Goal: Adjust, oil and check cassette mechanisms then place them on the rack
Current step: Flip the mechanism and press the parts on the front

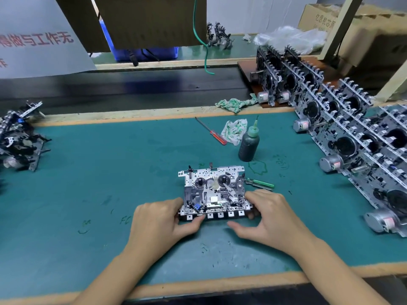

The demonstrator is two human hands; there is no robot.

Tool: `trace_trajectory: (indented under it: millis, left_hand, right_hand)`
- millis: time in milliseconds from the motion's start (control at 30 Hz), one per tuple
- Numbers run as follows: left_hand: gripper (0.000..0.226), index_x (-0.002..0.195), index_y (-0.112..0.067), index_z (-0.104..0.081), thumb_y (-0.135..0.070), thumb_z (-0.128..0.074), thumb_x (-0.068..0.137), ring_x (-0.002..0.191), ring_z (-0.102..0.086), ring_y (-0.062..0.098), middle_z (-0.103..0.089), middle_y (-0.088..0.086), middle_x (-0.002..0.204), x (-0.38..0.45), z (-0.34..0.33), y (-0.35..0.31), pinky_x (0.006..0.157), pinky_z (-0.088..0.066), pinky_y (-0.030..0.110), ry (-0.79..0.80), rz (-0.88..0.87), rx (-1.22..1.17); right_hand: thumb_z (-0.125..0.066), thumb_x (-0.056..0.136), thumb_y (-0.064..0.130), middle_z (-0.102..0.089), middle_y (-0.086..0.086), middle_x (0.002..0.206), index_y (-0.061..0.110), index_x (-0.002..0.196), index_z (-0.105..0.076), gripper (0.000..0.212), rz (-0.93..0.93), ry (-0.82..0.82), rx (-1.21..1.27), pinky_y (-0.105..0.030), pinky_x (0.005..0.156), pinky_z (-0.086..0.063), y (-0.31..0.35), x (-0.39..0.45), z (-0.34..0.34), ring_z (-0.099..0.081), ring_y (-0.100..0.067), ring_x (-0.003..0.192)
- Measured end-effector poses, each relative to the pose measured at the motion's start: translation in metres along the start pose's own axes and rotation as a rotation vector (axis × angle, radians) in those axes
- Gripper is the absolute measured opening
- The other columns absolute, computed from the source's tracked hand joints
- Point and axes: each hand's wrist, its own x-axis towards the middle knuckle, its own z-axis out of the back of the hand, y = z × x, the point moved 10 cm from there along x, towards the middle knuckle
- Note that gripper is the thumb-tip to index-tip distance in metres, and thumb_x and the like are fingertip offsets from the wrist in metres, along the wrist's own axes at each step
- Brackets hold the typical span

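Note:
A metal cassette mechanism (pixel 214 190) lies flat on the green mat (pixel 110 164) in front of me, its row of white keys toward me. My left hand (pixel 160 221) grips its near left corner, thumb under the front edge. My right hand (pixel 267 216) holds the near right corner, thumb spread toward the keys. A dark green oil bottle (pixel 248 143) with a thin nozzle stands upright behind the mechanism. A green-handled screwdriver (pixel 262 183) lies right of the mechanism. A red-handled screwdriver (pixel 212 132) lies farther back.
A rack of several finished mechanisms (pixel 352 133) stands upright along the right side. A pile of mechanisms (pixel 17 135) sits at the left edge. Two patterned rags (pixel 235 128) (pixel 235 103) lie near the bottle. A dark conveyor belt (pixel 132 86) runs behind the bench.

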Motion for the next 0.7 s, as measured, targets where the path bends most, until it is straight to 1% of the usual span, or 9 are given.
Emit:
trace_trajectory:
  millis: [100, 200, 300, 400, 433, 500, 567, 633, 700]
  left_hand:
    - [0.056, 0.046, -0.016, -0.037, -0.065, -0.048, 0.068, 0.032, -0.044, 0.019, -0.041, -0.003, 0.034, 0.0004, -0.0022, 0.0071, 0.036, -0.034, 0.026, 0.004, 0.041, -0.02]
    - [0.057, 0.047, -0.015, -0.044, -0.068, -0.049, 0.067, 0.033, -0.046, 0.017, -0.044, -0.005, 0.035, 0.0001, -0.0048, 0.006, 0.037, -0.038, 0.026, 0.028, 0.003, -0.025]
    - [0.059, 0.048, -0.021, -0.037, -0.077, -0.051, 0.058, 0.033, -0.046, 0.015, -0.042, -0.005, 0.034, -0.0011, -0.0031, 0.0019, 0.037, -0.039, 0.028, 0.032, 0.012, -0.028]
    - [0.062, 0.046, -0.02, -0.034, -0.079, -0.047, 0.057, 0.032, -0.046, 0.022, -0.04, 0.0, 0.032, -0.0011, -0.0004, 0.003, 0.035, -0.034, 0.026, -0.013, 0.096, 0.038]
    - [0.063, 0.045, -0.018, -0.037, -0.079, -0.046, 0.058, 0.031, -0.046, 0.023, -0.04, 0.001, 0.032, -0.0009, -0.0013, 0.0039, 0.035, -0.033, 0.026, -0.017, 0.125, 0.057]
    - [0.066, 0.044, -0.015, -0.05, -0.079, -0.044, 0.06, 0.032, -0.046, 0.024, -0.04, 0.001, 0.032, -0.0008, -0.004, 0.0071, 0.036, -0.032, 0.025, -0.005, 0.159, 0.081]
    - [0.066, 0.048, -0.016, -0.059, -0.08, -0.044, 0.06, 0.033, -0.048, 0.023, -0.042, 0.002, 0.033, 0.0, -0.0054, 0.0099, 0.036, -0.035, 0.026, 0.01, 0.142, 0.067]
    - [0.067, 0.052, -0.018, -0.063, -0.082, -0.045, 0.058, 0.034, -0.049, 0.021, -0.044, 0.001, 0.034, 0.0011, -0.0061, 0.0094, 0.037, -0.038, 0.028, 0.023, 0.094, 0.009]
    - [0.066, 0.051, -0.021, -0.052, -0.086, -0.045, 0.054, 0.033, -0.047, 0.017, -0.042, -0.002, 0.034, 0.0011, -0.006, 0.0068, 0.036, -0.038, 0.029, 0.03, 0.049, -0.009]
  right_hand:
    - [-0.059, 0.068, 0.061, -0.041, 0.007, 0.055, 0.018, 0.06, -0.038, 0.049, -0.015, 0.027, 0.012, -0.014, 0.055, -0.024, -0.0031, -0.0021, -0.0023, -0.035, -0.009, 0.054]
    - [-0.056, 0.072, 0.06, -0.035, 0.012, 0.055, 0.02, 0.06, -0.036, 0.047, -0.014, 0.013, -0.006, -0.013, 0.054, -0.02, -0.0014, -0.0009, -0.001, -0.033, -0.008, 0.054]
    - [-0.052, 0.076, 0.056, -0.025, 0.018, 0.055, 0.021, 0.06, -0.032, 0.044, -0.017, -0.031, -0.024, -0.016, 0.052, -0.015, 0.0009, 0.0007, 0.0021, -0.031, -0.008, 0.052]
    - [-0.052, 0.075, 0.058, -0.037, 0.012, 0.052, 0.021, 0.059, -0.035, 0.044, -0.035, -0.032, -0.036, -0.014, 0.053, -0.022, 0.0, -0.0001, -0.0003, -0.036, -0.009, 0.051]
    - [-0.053, 0.074, 0.059, -0.039, 0.011, 0.052, 0.021, 0.059, -0.036, 0.044, -0.038, -0.028, -0.03, -0.014, 0.054, -0.024, -0.001, -0.0006, -0.0009, -0.038, -0.009, 0.052]
    - [-0.056, 0.071, 0.061, -0.04, 0.012, 0.052, 0.021, 0.06, -0.035, 0.046, -0.034, -0.018, -0.02, -0.012, 0.055, -0.024, -0.0007, -0.0004, -0.0014, -0.036, -0.007, 0.052]
    - [-0.055, 0.071, 0.061, -0.04, 0.01, 0.052, 0.021, 0.059, -0.035, 0.046, -0.036, -0.021, -0.014, -0.011, 0.055, -0.023, -0.0008, 0.0002, -0.0008, -0.037, -0.008, 0.052]
    - [-0.052, 0.075, 0.061, -0.041, 0.008, 0.052, 0.021, 0.058, -0.035, 0.046, -0.054, -0.037, -0.019, -0.014, 0.053, -0.022, -0.0024, -0.0007, -0.0015, -0.039, -0.01, 0.052]
    - [-0.048, 0.077, 0.062, -0.04, 0.008, 0.052, 0.021, 0.059, -0.033, 0.047, -0.075, -0.039, -0.028, -0.017, 0.054, -0.024, -0.0036, -0.0013, -0.0034, -0.039, -0.012, 0.053]
